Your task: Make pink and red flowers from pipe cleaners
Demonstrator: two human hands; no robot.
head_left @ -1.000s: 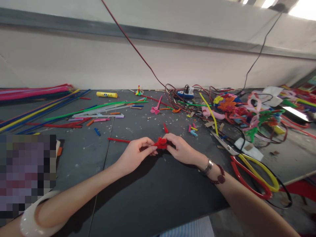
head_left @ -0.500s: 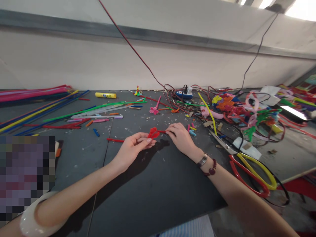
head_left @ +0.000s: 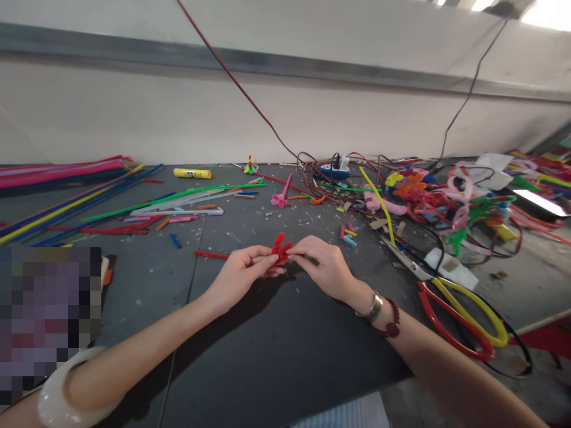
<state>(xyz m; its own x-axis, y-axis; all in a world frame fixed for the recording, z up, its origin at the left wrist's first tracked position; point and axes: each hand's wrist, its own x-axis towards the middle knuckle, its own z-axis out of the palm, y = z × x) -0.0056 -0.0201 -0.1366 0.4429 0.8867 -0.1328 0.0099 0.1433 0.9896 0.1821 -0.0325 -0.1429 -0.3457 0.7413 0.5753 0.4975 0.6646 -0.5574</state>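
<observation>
A red pipe cleaner [head_left: 279,243], bent into several loops, is pinched between the thumb and fingers of my left hand [head_left: 245,268]. From the other side, my right hand [head_left: 322,261] grips the same piece with thumb and forefinger, close to the loops. Both hands are just above the dark tabletop [head_left: 267,345]. A straight red pipe cleaner [head_left: 211,255] lies left of my left fingers; whether it joins the looped piece is hidden. Beyond the hands lies a small pink pipe-cleaner flower [head_left: 280,199] with a stem.
Scissors [head_left: 459,315] with red and yellow handles lie right of my right wrist. Long pipe cleaners [head_left: 66,172] and a yellow glue stick [head_left: 191,173] are at the back left. Tangled cables, a blue power strip [head_left: 334,171] and colourful pipe-cleaner flowers [head_left: 408,185] occupy the back right.
My right hand has moved left, closer to my left hand. The red loops now stand more upright, and the straight end that stretched between the hands no longer shows.
</observation>
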